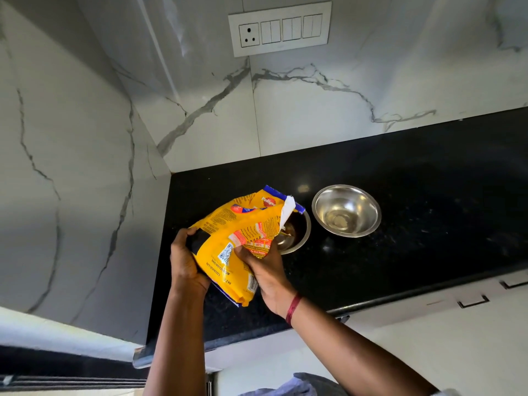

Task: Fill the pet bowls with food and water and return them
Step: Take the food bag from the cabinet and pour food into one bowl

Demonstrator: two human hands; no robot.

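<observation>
Gripping the yellow food bag (243, 238), both hands, left hand (185, 267) and right hand (265, 270), tip it over the left bowl (297, 232) on the worktop (400, 195).

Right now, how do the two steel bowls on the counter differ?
The left bowl is half hidden by the food bag; the right bowl is fully in view. The left bowl shows brown inside, likely kibble; the right bowl shows no food. Both are round steel, upright on the counter.

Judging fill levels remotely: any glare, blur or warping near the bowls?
Head view: wide-angle warping bends the edge of the black counter; focus sharp; small glints on it and inside the uncovered steel bowl; the food bag hides most of the other bowl.
</observation>
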